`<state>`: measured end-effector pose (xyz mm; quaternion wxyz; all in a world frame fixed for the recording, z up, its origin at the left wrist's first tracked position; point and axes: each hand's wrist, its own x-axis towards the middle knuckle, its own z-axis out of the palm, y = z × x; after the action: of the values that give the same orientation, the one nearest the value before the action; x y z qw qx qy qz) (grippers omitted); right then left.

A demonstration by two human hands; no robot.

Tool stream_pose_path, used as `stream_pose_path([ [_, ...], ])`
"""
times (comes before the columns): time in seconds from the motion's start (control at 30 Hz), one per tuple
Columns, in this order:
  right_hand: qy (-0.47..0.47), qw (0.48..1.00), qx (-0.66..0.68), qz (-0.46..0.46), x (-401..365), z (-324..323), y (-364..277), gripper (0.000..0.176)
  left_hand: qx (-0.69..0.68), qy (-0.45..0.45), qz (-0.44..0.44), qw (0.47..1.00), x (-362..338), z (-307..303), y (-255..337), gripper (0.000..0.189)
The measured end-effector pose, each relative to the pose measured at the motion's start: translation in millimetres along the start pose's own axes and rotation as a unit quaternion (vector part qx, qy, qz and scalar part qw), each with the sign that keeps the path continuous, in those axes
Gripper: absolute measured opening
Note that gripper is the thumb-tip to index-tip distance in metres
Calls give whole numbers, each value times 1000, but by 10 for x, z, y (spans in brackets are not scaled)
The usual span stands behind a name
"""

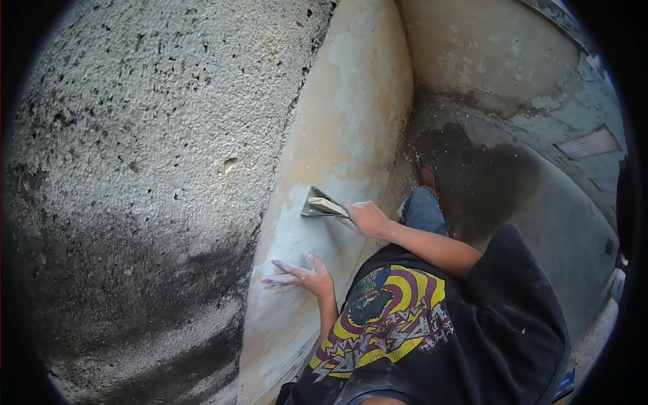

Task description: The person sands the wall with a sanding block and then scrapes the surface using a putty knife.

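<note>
My right hand [368, 219] is closed around the handle of a putty knife [325, 204]. The blade is broad and dull grey, with a paler strip along its middle. Its wide end lies against a smooth wall [317, 233] with peeling pale blue-white and tan paint. Lower on that wall is my left hand [301, 276], fingers spread, palm turned to the surface. White powder coats the fingers of this hand, and some shows on the right one too.
Rough grey-white plaster [169, 135], blackened toward the bottom, runs along the left. On the right lies a concrete floor [560, 202] with a dark wet patch [479, 175]. Another peeling wall [493, 47] stands at the back. A bare foot [428, 177] rests near the wall's base.
</note>
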<state>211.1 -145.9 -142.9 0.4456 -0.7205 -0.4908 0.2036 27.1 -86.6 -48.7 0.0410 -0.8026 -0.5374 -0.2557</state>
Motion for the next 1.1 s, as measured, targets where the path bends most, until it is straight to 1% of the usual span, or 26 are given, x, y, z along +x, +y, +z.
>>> stream_pose_path([
  [0.03, -10, 1000, 1, 4, 0, 9, -65, 33, 1, 0, 8, 1000, -31, -11, -20, 104],
  [0.1, 11, 996, 25, -86, 73, -7, -195, 32, 4, -9, 6, 1000, -38, -21, -31, 103],
  [0.13, 10, 996, 27, -82, 28, 42, -70, 32, 0, -4, 10, 1000, -27, -25, -30, 103],
  [0.17, -10, 999, 11, -45, -21, 106, 124, 33, 3, -1, 20, 1000, -27, -23, -42, 102],
  [0.2, -30, 999, -8, -12, 4, 65, 181, 33, 0, 2, 18, 1000, -18, -22, -43, 102],
  [0.27, -41, 999, -12, -11, -20, 128, 160, 34, 15, 1, 20, 1000, -28, -21, -51, 102],
  [0.33, -61, 998, -10, 3, -44, 122, -7, 34, 10, -1, 13, 1000, -20, -14, -41, 102],
  [0.4, -29, 996, 12, -89, -7, 198, -255, 33, 11, -10, 7, 1000, -47, -25, -20, 102],
  [0.43, -1, 997, 14, -76, 10, 292, -208, 33, 5, -3, 11, 1000, -40, -35, -4, 104],
  [0.47, -1, 997, 16, -72, -14, 310, -113, 33, -3, 7, 16, 1000, -26, -41, 4, 107],
  [0.53, -52, 997, 10, 55, -63, 259, 83, 31, 6, 5, 17, 1000, -35, -45, -33, 107],
  [0.63, -20, 999, -16, 36, -85, 409, -48, 30, 14, 2, 18, 1000, -18, -19, -21, 107],
  [0.67, -24, 999, -14, 46, -98, 431, -111, 30, 15, 3, 22, 1000, -40, -34, -29, 107],
  [0.73, 19, 999, -7, -41, -32, 288, -299, 29, 16, -8, 19, 1000, -61, -60, -39, 107],
  [0.77, -2, 1000, -7, 6, -8, 377, -135, 30, 10, -6, 16, 1000, -38, -58, -25, 106],
  [0.8, 5, 1000, -11, 5, -57, 404, 33, 30, 4, -2, 21, 1000, -26, -54, -11, 106],
  [0.87, -23, 998, -12, 64, -113, 296, 240, 29, 8, -13, 4, 1000, -31, -65, -24, 103],
  [0.9, -17, 998, -14, 64, -86, 288, 171, 29, 4, -11, 9, 1000, -8, -30, -17, 103],
  [0.97, -15, 999, 6, 31, -127, 353, -77, 29, 21, 2, 10, 1000, -31, -18, -49, 104],
  [1.0, -17, 999, 13, 32, -130, 381, -82, 29, 27, 1, 12, 1000, -54, -45, -64, 104],
  [1.07, 30, 999, 25, -25, -36, 366, -26, 29, 11, -14, 2, 1000, -36, -49, -18, 104],
  [1.1, 40, 998, 26, -28, -42, 351, 56, 29, 8, -8, 9, 1000, -20, -48, -21, 104],
])
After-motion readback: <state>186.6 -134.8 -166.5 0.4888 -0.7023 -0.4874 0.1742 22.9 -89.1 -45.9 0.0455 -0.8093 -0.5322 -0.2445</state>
